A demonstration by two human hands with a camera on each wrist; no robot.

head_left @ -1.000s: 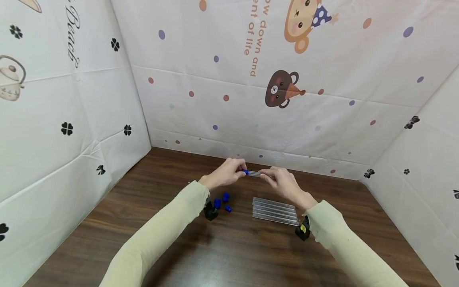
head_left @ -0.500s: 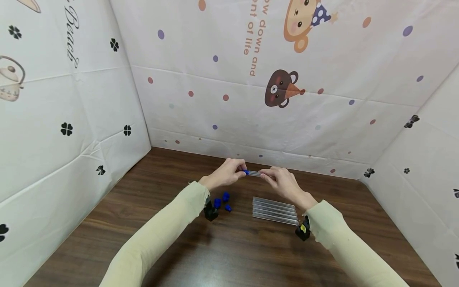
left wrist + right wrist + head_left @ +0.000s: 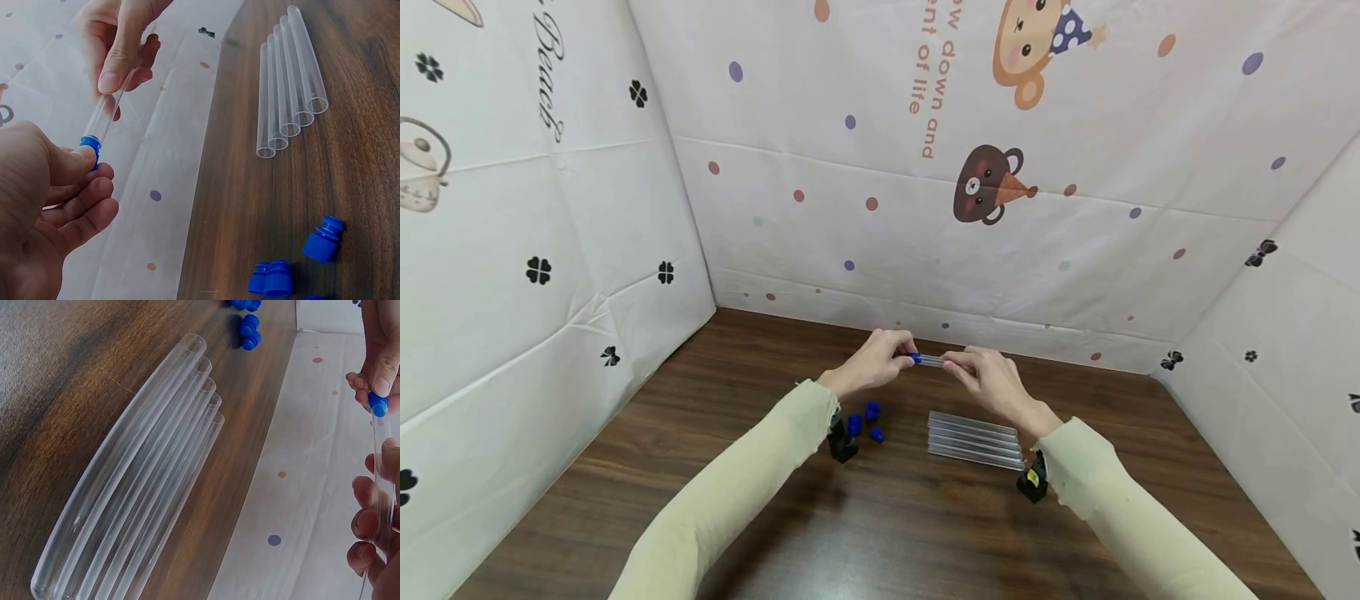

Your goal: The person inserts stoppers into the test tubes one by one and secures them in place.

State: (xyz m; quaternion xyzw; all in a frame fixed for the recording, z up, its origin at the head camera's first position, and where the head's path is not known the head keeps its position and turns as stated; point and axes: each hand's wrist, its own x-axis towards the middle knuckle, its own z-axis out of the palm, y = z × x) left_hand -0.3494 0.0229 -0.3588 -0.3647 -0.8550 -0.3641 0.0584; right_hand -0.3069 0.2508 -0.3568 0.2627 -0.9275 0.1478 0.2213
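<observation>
My left hand (image 3: 876, 360) pinches a blue stopper (image 3: 91, 147) between thumb and fingers. The stopper sits at the mouth of a clear test tube (image 3: 103, 119). Around that tube's body curl the fingers of my right hand (image 3: 988, 379), with the thumb laid along it in the left wrist view. Both hands hold the tube above the far part of the table, roughly level in the head view. Its far end is hidden in the right hand. Below and to the right, several clear test tubes (image 3: 973, 442) lie side by side on the wood.
Several loose blue stoppers (image 3: 872, 411) lie on the dark wooden table (image 3: 880, 517), under the left forearm's inner side. A white printed cloth (image 3: 820, 225) rises behind the table and on both sides. Black wrist cameras (image 3: 842, 446) hang beneath the wrists.
Hands, stopper and tube hold almost the same place throughout, with only a very slight shift at the left hand. The tubes and stoppers on the table have not moved.
</observation>
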